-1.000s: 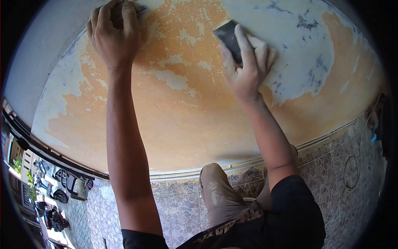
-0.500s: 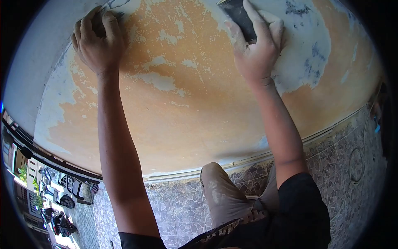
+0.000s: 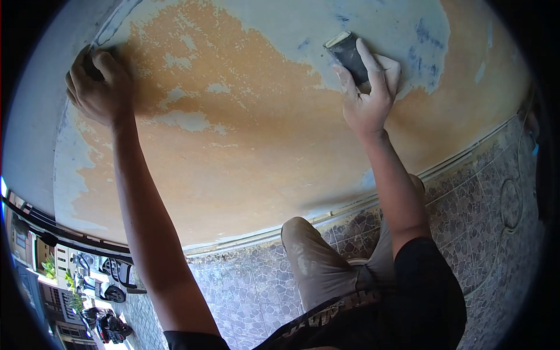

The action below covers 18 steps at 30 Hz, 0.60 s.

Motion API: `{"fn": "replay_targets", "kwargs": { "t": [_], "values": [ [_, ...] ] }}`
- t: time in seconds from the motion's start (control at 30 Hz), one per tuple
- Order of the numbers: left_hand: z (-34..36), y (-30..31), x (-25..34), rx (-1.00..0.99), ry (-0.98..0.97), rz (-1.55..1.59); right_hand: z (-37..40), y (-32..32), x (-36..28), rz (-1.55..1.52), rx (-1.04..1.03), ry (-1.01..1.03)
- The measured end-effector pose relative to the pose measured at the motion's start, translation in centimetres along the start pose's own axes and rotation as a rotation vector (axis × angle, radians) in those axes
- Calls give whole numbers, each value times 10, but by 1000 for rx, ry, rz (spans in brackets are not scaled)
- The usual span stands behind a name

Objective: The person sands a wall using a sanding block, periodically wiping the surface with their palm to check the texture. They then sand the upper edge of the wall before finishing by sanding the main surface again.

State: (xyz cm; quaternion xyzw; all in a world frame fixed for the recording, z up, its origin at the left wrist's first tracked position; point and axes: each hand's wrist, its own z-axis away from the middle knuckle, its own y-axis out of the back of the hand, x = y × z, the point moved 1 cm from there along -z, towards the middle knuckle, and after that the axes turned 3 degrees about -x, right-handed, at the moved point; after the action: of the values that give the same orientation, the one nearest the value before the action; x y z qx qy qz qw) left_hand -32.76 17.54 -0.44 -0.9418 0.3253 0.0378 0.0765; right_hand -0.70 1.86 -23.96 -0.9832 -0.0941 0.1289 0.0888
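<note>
An orange-painted wall [image 3: 251, 151] fills the view, with pale patches where the paint is worn off. My right hand [image 3: 367, 96] presses a dark sanding block [image 3: 349, 53] flat against the wall at the edge of a large pale patch [image 3: 326, 26], fingers laid over the block. My left hand [image 3: 99, 87] is braced against the wall at the upper left, fingers curled on a small dark thing that I cannot make out. Both arms reach up from below.
My bent knee [image 3: 303, 245] in dusty trousers sits near the wall's base. A patterned tiled floor [image 3: 466, 216] runs along the bottom and right. Through an opening at the lower left, parked scooters [image 3: 108, 326] and a street show below.
The view has shifted, so both hands sit further left. My right hand with the block has come down across the pale patch. My left hand stays braced on the wall.
</note>
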Motion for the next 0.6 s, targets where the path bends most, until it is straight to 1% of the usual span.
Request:
{"fn": "replay_targets", "kwargs": {
  "t": [0.07,0.1,0.13,0.17,0.2,0.23,0.27,0.33,0.37,0.4,0.43,0.47,0.53,0.6],
  "values": [
    [0,-2,1,35,-16,4,10,-7,-14,-2,41,-94],
    [0,-1,2,24,-7,-8,39,-16,-25,-49,38,-99],
    [1,1,1,10,2,-22,80,-18,-33,-2,-11,-28],
    [0,1,-2,13,-3,-23,120,-12,-40,75,-184,97],
    [-1,0,-7,5,-27,-20,158,-8,-43,-15,-281,159],
    [-1,0,-9,-12,-47,-19,187,6,-37,-45,-464,267],
    [2,2,-9,-24,-47,-22,192,20,-29,-49,-472,259],
    [0,2,-6,-7,-73,-39,189,30,-16,-50,-653,367],
    [-1,0,-5,-10,-77,-34,182,28,-9,-12,-557,300],
    [-1,0,-5,-7,-60,-41,148,23,-8,-5,-398,217],
    [2,1,-5,-6,-39,-51,118,17,-4,72,-253,181],
    [5,3,-1,-18,-37,-52,95,6,2,30,-151,80],
    [8,5,8,1,-23,29,56,-7,2,8,-7,9],
    [12,2,4,18,-69,19,58,-15,-7,-18,54,-73]
  ]
}}
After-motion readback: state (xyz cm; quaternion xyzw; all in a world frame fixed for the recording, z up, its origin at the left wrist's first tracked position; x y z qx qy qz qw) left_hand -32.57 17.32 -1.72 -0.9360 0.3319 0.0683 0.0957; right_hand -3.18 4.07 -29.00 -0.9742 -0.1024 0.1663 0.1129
